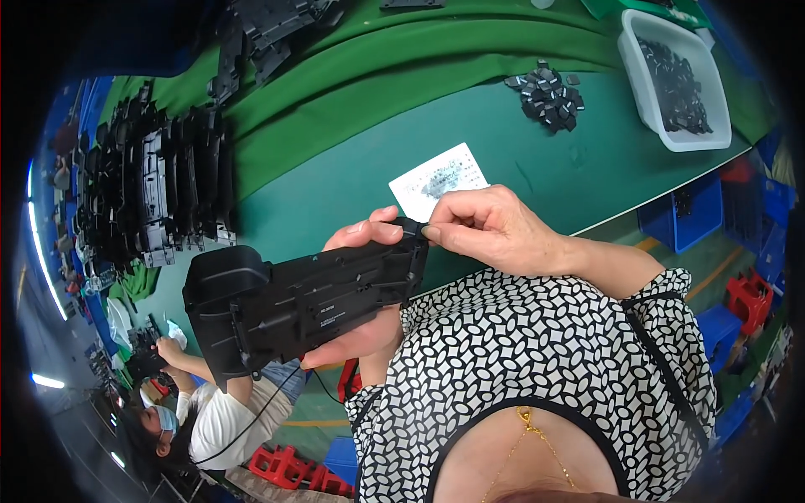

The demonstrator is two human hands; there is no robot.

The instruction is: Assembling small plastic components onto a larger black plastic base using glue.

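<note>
My left hand (362, 339) holds a long black plastic housing (310, 306) from beneath, its thumb along the near edge and its fingers curled over the far edge. The housing lies slanted in front of my chest, with a deep box-like hollow at its left end. At its right end, my right hand (499, 230) pinches with thumb and forefinger against a small black piece (412, 227) at the corner. Whether that piece is separate from the housing I cannot tell. Just beyond my hands, a white sheet (408, 194) with small dark specks lies on the green table (503, 159).
A pile of small black parts (549, 99) lies farther back. A white tub (641, 92) of similar parts stands at the far right. Black plastic housings (155, 180) are stacked at left, beside bunched green cloth (335, 92). Another person (239, 419) works at the lower left.
</note>
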